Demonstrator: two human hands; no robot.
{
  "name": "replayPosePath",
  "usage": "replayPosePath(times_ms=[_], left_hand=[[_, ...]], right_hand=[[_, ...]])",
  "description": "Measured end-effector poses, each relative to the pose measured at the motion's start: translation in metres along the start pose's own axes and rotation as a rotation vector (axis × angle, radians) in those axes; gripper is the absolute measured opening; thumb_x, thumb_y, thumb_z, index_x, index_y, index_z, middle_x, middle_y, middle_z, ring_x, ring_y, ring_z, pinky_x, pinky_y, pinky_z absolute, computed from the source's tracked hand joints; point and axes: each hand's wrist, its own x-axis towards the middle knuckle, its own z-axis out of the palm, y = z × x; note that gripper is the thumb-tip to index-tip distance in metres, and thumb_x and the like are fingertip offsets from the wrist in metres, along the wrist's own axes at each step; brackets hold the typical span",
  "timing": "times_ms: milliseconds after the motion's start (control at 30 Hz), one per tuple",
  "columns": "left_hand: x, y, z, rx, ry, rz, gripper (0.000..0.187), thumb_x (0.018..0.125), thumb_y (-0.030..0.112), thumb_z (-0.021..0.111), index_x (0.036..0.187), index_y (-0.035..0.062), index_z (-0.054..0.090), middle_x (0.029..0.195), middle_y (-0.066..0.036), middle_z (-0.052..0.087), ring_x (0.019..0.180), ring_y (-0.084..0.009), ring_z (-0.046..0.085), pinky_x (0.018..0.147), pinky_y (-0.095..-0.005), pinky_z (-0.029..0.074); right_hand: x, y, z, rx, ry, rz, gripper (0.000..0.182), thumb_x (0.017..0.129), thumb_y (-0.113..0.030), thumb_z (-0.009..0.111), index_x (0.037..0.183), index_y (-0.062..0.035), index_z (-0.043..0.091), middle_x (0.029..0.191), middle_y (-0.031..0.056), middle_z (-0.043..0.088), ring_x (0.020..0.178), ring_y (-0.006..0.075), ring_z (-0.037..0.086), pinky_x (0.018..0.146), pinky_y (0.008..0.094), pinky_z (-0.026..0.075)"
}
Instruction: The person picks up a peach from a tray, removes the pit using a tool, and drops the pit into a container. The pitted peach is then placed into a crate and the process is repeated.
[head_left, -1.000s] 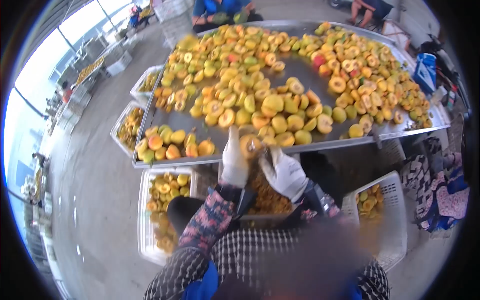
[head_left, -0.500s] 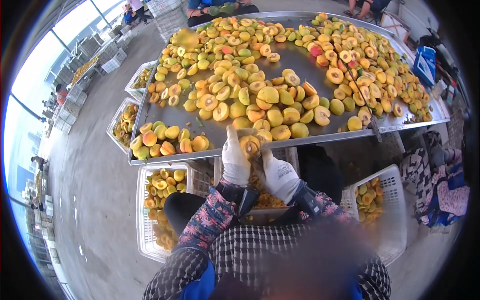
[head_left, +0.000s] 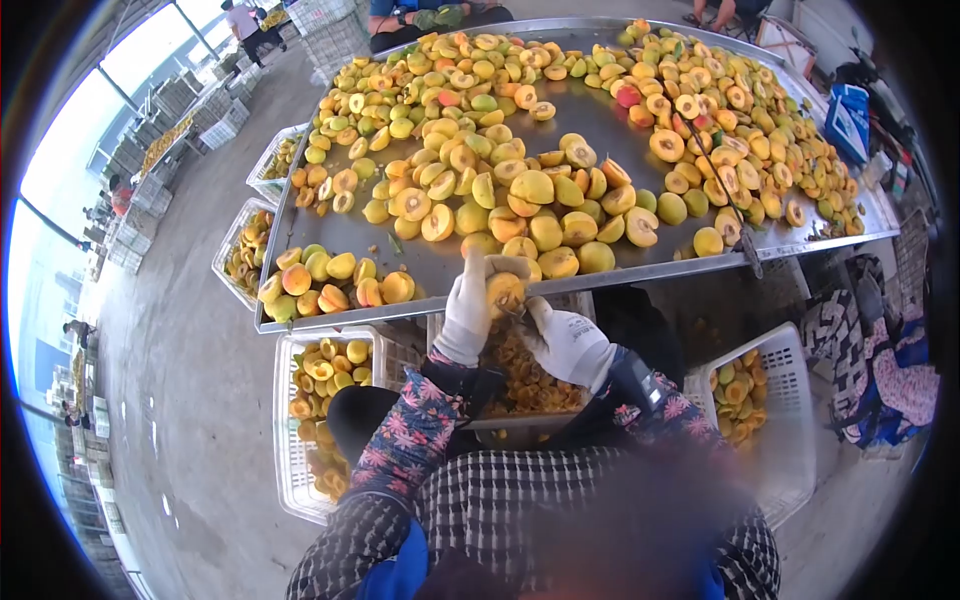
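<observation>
Fruit half (head_left: pixel 505 292), cut face up: held just off the near edge of the metal tabletop (head_left: pixel 345 238), above a crate (head_left: pixel 530 422) of fruit pieces (head_left: pixel 535 382). Left hand (head_left: pixel 466 315): gloved, fingers closed around the half. Right hand (head_left: pixel 575 345): gloved, fingers curled in at its side; how tightly, and whether on a tool, cannot be told. Likely faults: a slip into the crate, should juice slick the gloves; a crushed rim, from squeezing ripe flesh; a nicked glove, if the hidden fingertips hold a blade.
</observation>
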Motion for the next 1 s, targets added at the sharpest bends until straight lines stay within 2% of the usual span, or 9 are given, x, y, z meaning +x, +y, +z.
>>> replayPosePath(times_ms=[100, 233, 400, 600, 733, 767, 800, 900, 1000], left_hand=[[-0.002, -0.023, 0.025, -0.331, 0.255, 0.174, 0.065, 0.103, 0.052, 0.026, 0.106, -0.0023, 0.062, 0.094, -0.01, 0.066, 0.086, -0.018, 0.062, 0.076, -0.0298, 0.051], [-0.01, -0.025, 0.002, 0.069, 0.197, 0.138, 0.059, 0.105, 0.046, 0.029, 0.098, -0.0016, 0.063, 0.084, -0.011, 0.065, 0.073, -0.0181, 0.061, 0.068, -0.0296, 0.05], [-0.003, -0.017, -0.011, 0.175, -0.111, -0.076, 0.059, 0.103, 0.042, 0.035, 0.081, -0.0037, 0.064, 0.075, -0.012, 0.068, 0.063, -0.0171, 0.061, 0.064, -0.0291, 0.05], [0.004, -0.019, -0.005, -0.055, 0.007, -0.057, 0.047, 0.099, 0.036, 0.053, 0.087, -0.0082, 0.066, 0.073, -0.015, 0.068, 0.058, -0.0182, 0.063, 0.055, -0.0274, 0.051], [0.007, -0.021, -0.004, 0.026, 0.01, -0.037, 0.049, 0.102, 0.034, 0.043, 0.082, -0.0061, 0.063, 0.07, -0.012, 0.066, 0.061, -0.0204, 0.063, 0.063, -0.0316, 0.052], [-0.001, -0.002, 0.004, 0.14, -0.115, 0.039, 0.048, 0.102, 0.034, 0.044, 0.082, -0.0053, 0.063, 0.069, -0.013, 0.066, 0.063, -0.0213, 0.064, 0.065, -0.0321, 0.052], [0.002, -0.01, -0.004, 0.165, -0.127, -0.009, 0.047, 0.101, 0.034, 0.045, 0.084, -0.0047, 0.063, 0.068, -0.013, 0.065, 0.064, -0.0217, 0.065, 0.065, -0.0309, 0.052], [-0.006, -0.006, -0.003, -0.034, -0.093, -0.231, 0.045, 0.099, 0.038, 0.051, 0.084, -0.0035, 0.063, 0.073, -0.014, 0.066, 0.065, -0.0234, 0.066, 0.061, -0.0315, 0.053], [-0.001, -0.008, -0.003, -0.2, -0.114, -0.322, 0.044, 0.096, 0.039, 0.056, 0.086, -0.0027, 0.062, 0.08, -0.014, 0.066, 0.067, -0.0258, 0.068, 0.06, -0.0332, 0.055]], right_hand=[[0.001, 0.021, 0.019, 0.22, 0.089, -0.08, 0.022, 0.093, -0.012, 0.053, 0.111, -0.0001, 0.052, 0.091, 0.0199, 0.063, 0.081, 0.0374, 0.062, 0.064, 0.0449, 0.046], [0.002, 0.049, 0.037, -0.482, 0.246, -0.722, 0.027, 0.091, -0.016, 0.053, 0.11, 0.0013, 0.058, 0.104, 0.0286, 0.056, 0.071, 0.0359, 0.059, 0.059, 0.0412, 0.048], [-0.001, 0.033, 0.018, 0.051, -0.142, -0.149, 0.025, 0.097, -0.025, 0.051, 0.103, -0.0009, 0.055, 0.083, 0.0254, 0.06, 0.071, 0.0426, 0.06, 0.061, 0.0485, 0.047], [-0.007, 0.006, 0.022, -0.087, 0.047, 0.106, 0.034, 0.098, -0.033, 0.047, 0.112, -0.0031, 0.055, 0.086, 0.0257, 0.063, 0.077, 0.0446, 0.061, 0.065, 0.0525, 0.049], [-0.008, 0.019, 0.025, 0.057, 0.089, -0.25, 0.037, 0.102, -0.018, 0.04, 0.136, -0.004, 0.048, 0.107, 0.0273, 0.058, 0.087, 0.0432, 0.059, 0.074, 0.0457, 0.051], [-0.01, 0.027, 0.024, -0.062, 0.149, -0.436, 0.037, 0.103, -0.021, 0.042, 0.134, -0.0012, 0.049, 0.104, 0.0212, 0.061, 0.088, 0.0331, 0.062, 0.08, 0.0391, 0.05], [-0.009, 0.025, 0.038, 0.739, -0.04, 0.005, 0.04, 0.104, -0.025, 0.045, 0.133, 0.0015, 0.049, 0.103, 0.0115, 0.062, 0.087, 0.0182, 0.059, 0.081, 0.0328, 0.049], [-0.017, 0.0, 0.017, 1.086, -0.214, 0.419, 0.025, 0.102, -0.034, 0.05, 0.106, -0.0107, 0.057, 0.068, -0.0005, 0.054, 0.052, 0.0085, 0.048, 0.045, 0.022, 0.035], [-0.02, -0.002, 0.018, 1.201, -0.243, 0.537, 0.031, 0.1, -0.043, 0.049, 0.092, -0.0132, 0.055, 0.061, -0.0019, 0.05, 0.042, 0.0086, 0.04, 0.039, 0.0228, 0.029]])
